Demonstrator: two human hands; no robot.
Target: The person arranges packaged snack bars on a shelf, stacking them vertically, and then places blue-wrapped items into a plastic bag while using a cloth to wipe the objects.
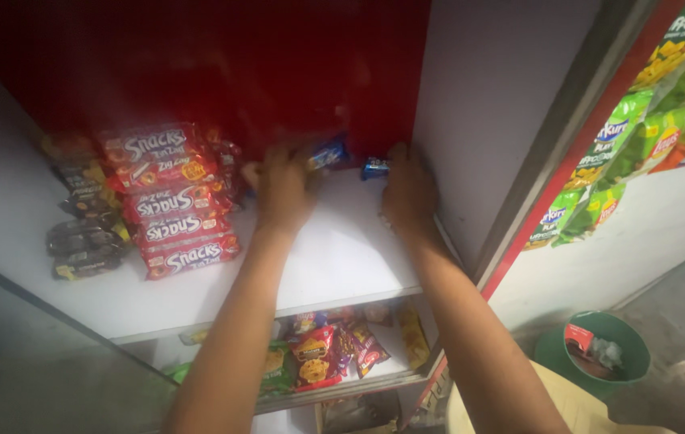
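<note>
both my arms reach deep to the back of the white shelf (334,257), where my left hand (284,189) is curled around a small blue packet (328,154) and my right hand (408,189) grips another small blue packet (374,168) just beside it, both packets right against the red back wall (222,72) of that shelf. on the left part of the shelf lies a stack of red snack packs (172,205), with dark packs (85,241) further left of them. below the shelf a lower one holds mixed colourful packets (330,350); to its right hang green chip bags (623,145), with a green bucket (595,354) on the floor.
</note>
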